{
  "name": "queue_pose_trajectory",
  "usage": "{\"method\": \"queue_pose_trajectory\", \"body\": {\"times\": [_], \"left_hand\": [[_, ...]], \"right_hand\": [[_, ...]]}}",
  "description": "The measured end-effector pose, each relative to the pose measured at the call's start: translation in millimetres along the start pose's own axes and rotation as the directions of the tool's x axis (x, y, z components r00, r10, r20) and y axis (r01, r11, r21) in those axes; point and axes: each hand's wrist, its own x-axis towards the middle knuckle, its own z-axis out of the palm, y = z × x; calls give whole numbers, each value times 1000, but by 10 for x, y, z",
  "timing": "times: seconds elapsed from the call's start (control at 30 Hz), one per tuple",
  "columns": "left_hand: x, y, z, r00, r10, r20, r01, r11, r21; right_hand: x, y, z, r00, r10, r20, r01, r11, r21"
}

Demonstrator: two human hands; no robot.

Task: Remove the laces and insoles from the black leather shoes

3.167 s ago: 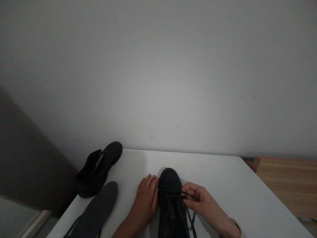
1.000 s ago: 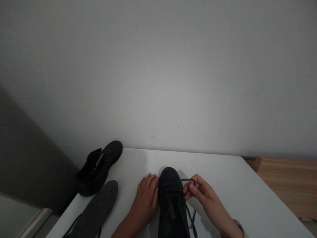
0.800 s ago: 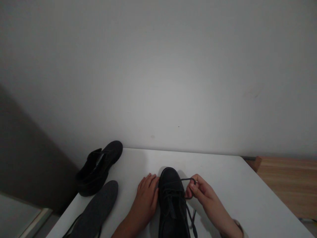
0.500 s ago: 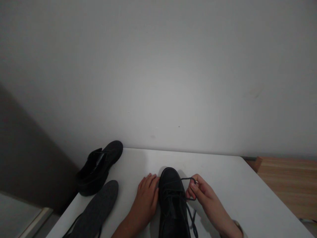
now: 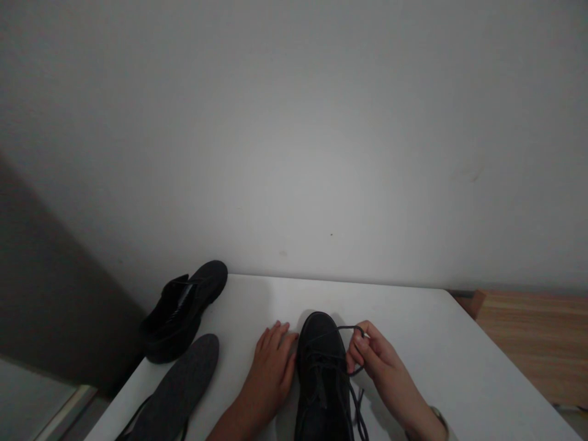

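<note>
A black lace-up shoe stands on the white table, toe pointing away from me. My left hand lies flat against the shoe's left side, fingers stretched out. My right hand is at the shoe's right side, fingers pinched on a loop of the black shoelace that runs back to the eyelets. More lace hangs down by the shoe's right side.
A second black shoe sits at the table's far left corner. A dark grey insole lies near the left edge. A white wall rises behind the table. A wooden surface lies to the right.
The shoe has turned slightly, its toe now a little further right and away. My right hand has raised the lace loop from the eyelets toward the toe. My left hand stays against the shoe.
</note>
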Motion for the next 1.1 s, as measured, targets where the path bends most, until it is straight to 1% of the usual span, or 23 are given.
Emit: {"method": "queue_pose_trajectory", "body": {"times": [0.2,0.5,0.73,0.83,0.9,1.03,1.1], "left_hand": [[3,16,-12,1000,-3,30,3,1000,19],[-17,0,4,1000,7,14,-8,1000,17],[-40,-56,107,999,21,-24,-20,999,35],[-47,-76,141,998,29,-47,-27,999,42],[-48,-74,139,998,39,-48,-36,998,53],[-32,-33,95,999,40,-31,-37,997,71],[-17,-8,70,999,29,-26,-27,997,72]], "right_hand": [[16,97,12,999,27,-36,-24,995,95],[-4,87,72,996,54,-64,-42,982,187],[-1,113,136,994,29,-108,-5,976,217],[-6,132,113,997,9,-81,5,985,173],[-11,128,77,999,6,-46,-1,994,106],[-11,100,-10,997,-26,67,30,998,-59],[-8,91,-46,993,-30,115,44,992,-116]]}}
